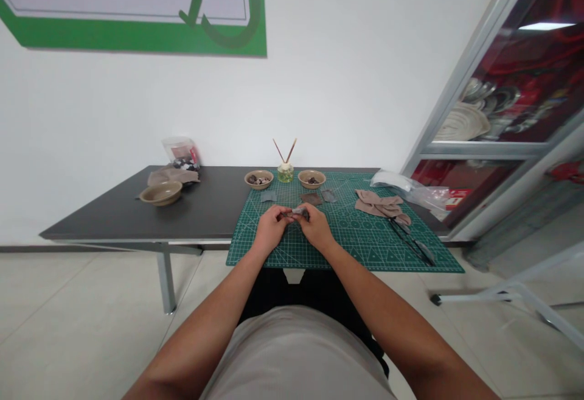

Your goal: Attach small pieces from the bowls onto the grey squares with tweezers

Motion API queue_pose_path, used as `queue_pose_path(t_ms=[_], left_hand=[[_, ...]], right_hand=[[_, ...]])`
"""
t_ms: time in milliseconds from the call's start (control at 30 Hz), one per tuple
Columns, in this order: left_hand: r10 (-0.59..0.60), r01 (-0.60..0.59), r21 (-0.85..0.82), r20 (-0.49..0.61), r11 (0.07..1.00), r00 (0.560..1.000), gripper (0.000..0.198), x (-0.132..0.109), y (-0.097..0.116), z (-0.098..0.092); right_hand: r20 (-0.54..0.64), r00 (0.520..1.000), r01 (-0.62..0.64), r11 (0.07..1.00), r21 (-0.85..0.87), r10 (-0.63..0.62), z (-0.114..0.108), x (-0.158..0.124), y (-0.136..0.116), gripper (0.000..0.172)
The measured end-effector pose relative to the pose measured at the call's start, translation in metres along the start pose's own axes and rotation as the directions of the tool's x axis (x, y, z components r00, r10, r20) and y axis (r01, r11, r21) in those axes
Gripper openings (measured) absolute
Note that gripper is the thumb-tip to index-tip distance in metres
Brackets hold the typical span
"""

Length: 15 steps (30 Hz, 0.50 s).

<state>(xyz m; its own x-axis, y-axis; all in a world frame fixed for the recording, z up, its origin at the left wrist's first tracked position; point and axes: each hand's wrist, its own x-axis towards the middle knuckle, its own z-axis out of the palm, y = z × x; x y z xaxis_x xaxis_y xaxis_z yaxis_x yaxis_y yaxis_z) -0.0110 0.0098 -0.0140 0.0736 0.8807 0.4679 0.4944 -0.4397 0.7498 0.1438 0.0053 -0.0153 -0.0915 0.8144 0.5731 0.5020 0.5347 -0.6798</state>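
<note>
Together, the left hand [271, 227] and right hand [316, 226], both curled narrow, pinch a small grey piece [299, 211].

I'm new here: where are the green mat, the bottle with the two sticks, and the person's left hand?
Mat [360, 246]: head view, on a bare part of its gridded surface.
Bottle [285, 175]: head view, on the middle of its body.
Left hand [271, 226]: head view, on the back of it.

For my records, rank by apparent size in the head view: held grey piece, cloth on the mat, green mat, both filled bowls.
Green mat
Cloth
Left filled bowl, right filled bowl: look alike
Held grey piece, partly hidden
</note>
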Motion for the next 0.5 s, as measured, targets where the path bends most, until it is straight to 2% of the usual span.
queue_pose_path(t_ms=[167,367,500], left_hand=[[-0.004,0.004,-0.004,0.01,1.0,1.0,0.016,-0.0003,0.005,-0.0007],[-0.017,0.017,-0.014,0.0,1.0,1.0,0.016,-0.001,0.0059,-0.0007],[-0.007,0.007,-0.01,0.012,1.0,1.0,0.018,-0.0011,0.0049,0.0]], right_hand=[[-0.102,0.995,0.013,0.999,-0.045,-0.017,0.0017,-0.0018,0.0019,0.006],[0.021,0.999,0.04,0.999,0.017,-0.04,-0.0012,0.0012,0.0033,0.004],[-0.013,0.998,0.067,0.998,-0.008,-0.067,0.0002,-0.0006,0.0031,0.003]])
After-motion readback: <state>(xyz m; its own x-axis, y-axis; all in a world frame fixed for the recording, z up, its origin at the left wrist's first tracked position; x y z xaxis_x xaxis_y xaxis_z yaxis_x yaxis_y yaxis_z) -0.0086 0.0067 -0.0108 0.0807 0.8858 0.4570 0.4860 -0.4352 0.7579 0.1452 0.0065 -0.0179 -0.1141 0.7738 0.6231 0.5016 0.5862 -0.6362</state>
